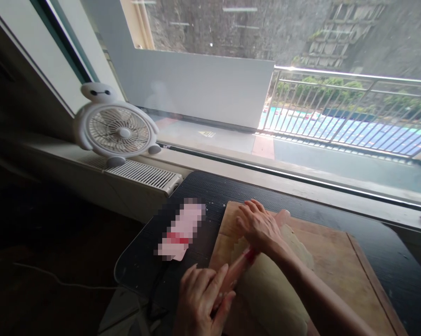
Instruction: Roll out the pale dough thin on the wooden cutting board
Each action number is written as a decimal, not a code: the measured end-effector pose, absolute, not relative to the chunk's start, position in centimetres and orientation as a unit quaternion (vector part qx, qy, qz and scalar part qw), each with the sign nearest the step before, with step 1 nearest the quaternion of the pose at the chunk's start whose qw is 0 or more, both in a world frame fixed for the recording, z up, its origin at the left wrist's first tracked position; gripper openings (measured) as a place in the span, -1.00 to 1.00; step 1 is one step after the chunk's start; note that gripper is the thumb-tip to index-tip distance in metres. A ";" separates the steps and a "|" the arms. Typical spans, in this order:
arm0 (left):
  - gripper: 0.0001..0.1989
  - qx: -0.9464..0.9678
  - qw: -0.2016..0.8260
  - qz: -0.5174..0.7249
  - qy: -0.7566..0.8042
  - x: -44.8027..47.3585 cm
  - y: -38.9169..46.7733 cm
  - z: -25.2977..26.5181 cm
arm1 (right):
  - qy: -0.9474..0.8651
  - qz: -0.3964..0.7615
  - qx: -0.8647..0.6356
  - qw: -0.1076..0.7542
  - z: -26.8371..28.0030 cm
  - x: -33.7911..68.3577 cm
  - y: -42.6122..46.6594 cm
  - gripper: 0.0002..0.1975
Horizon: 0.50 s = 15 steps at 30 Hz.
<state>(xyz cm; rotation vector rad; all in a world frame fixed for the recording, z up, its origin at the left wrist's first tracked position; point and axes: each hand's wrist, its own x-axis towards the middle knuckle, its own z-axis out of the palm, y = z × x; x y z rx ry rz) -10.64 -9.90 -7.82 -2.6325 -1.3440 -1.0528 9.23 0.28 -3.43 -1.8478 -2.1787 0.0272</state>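
A pinkish rolling pin [235, 270] lies slantwise over a sheet of pale dough [275, 289] on a wooden cutting board [331, 252]. My right hand [259, 226] rests over the far part of the pin, fingers bent across it toward the left; the pin's rounded far end shows past it. My left hand [204, 296] grips the near end between thumb and fingers, low in the view. A red band shows on the pin between the hands. The dough's near edge is partly hidden by my right forearm.
The board lies on a black table [150, 252] with white specks. A blurred-out pink object [182, 228] is on its left side. A white fan [121, 130] stands on a radiator [143, 175] by the window. A white cable [66, 282] runs at lower left.
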 end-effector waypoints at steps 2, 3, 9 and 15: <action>-0.53 -0.843 -0.007 -0.347 -0.412 -10.4 -10.2 -7.9 | -0.760 0.005 -0.633 0.145 -3.5 10.4 -2.1 -0.69; -0.53 -0.843 -0.015 -0.355 -0.403 -10.2 -10.3 -8.1 | -0.768 0.003 -0.624 0.141 -3.8 11.2 -3.6 -0.69; -0.58 -0.840 -0.038 -0.394 -0.371 -9.1 -10.6 -9.4 | -0.757 -0.082 -0.627 0.165 -6.4 14.8 -10.2 -0.54; -0.61 -0.845 -0.015 -0.375 -0.382 -9.9 -9.8 -8.9 | -0.762 -0.030 -0.632 0.141 -4.7 12.2 -4.9 -0.64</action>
